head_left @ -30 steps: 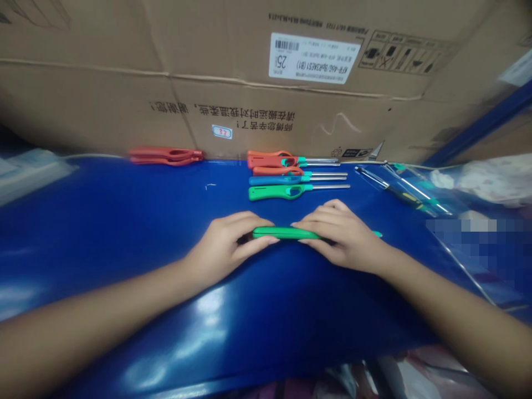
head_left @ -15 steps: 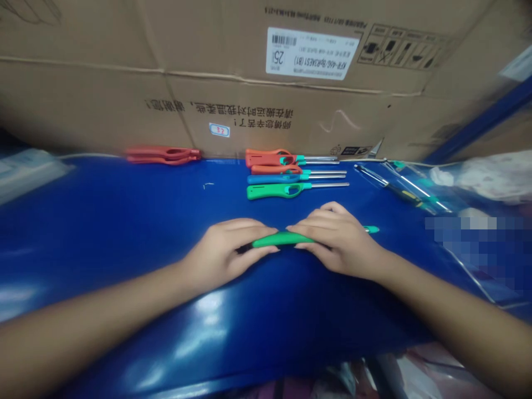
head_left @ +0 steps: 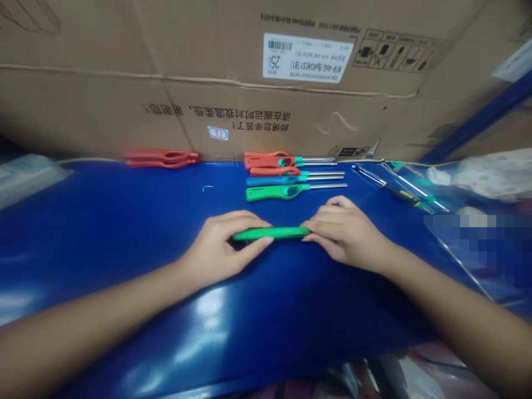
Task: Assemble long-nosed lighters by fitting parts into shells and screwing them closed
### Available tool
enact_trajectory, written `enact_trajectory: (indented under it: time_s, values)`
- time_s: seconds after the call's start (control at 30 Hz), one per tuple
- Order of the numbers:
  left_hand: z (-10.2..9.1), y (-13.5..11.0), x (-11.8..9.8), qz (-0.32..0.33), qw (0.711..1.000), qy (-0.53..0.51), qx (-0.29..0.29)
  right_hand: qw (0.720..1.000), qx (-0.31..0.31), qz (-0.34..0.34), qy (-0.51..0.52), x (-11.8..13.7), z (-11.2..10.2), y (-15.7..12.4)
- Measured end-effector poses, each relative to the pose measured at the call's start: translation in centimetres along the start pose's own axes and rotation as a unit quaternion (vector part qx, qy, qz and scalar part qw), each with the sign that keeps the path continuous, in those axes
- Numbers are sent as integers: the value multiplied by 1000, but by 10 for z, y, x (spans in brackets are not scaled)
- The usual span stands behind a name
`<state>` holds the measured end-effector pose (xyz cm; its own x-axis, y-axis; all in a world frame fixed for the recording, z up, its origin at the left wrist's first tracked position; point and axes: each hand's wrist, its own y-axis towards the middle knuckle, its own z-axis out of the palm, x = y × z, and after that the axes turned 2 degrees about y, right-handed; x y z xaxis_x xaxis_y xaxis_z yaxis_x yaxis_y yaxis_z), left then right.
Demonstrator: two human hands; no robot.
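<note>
A green stick lighter (head_left: 276,233) lies level just above the blue table (head_left: 124,221), held at both ends. My left hand (head_left: 220,249) pinches its left end between thumb and fingers. My right hand (head_left: 347,235) is closed over its right end, hiding the nozzle. Behind them, a row of lighters rests on the table: a green one (head_left: 278,192), a blue one (head_left: 274,180) and orange ones (head_left: 270,162), all with metal nozzles pointing right.
A large cardboard box (head_left: 249,77) stands along the table's back edge. Two orange lighter bodies (head_left: 160,158) lie at the back left. Clear plastic bags with more lighters (head_left: 399,183) lie at the right. Plastic wrap (head_left: 25,177) sits at the far left.
The green lighter has shifted left in my hands; more of its body shows between them and the tip past my right hand is no longer visible.
</note>
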<state>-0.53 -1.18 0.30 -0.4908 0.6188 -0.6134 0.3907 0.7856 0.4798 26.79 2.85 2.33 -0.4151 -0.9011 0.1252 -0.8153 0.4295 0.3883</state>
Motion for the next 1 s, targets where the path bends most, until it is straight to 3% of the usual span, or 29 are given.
enact_trajectory:
  time_s: [0.13, 0.37, 0.6, 0.73, 0.9, 1.0]
  values:
    - [2, -3, 2, 37, 998, 3, 50, 1000, 11, -15, -3, 8, -1, 3]
    - [1, -4, 3, 1, 1000, 9, 14, 999, 31, 40, 7, -1, -5, 1]
    - [2, -7, 6, 39, 998, 39, 13, 998, 37, 26, -39, 1, -1, 1]
    - [2, -8, 6, 26, 998, 52, -6, 998, 23, 41, -35, 2, -1, 3]
    - [1, -7, 5, 31, 998, 58, 10, 999, 19, 8, -27, 6, 5, 4]
    - [1, -5, 3, 40, 997, 63, 16, 1000, -2, 23, -4, 5, 8, 4]
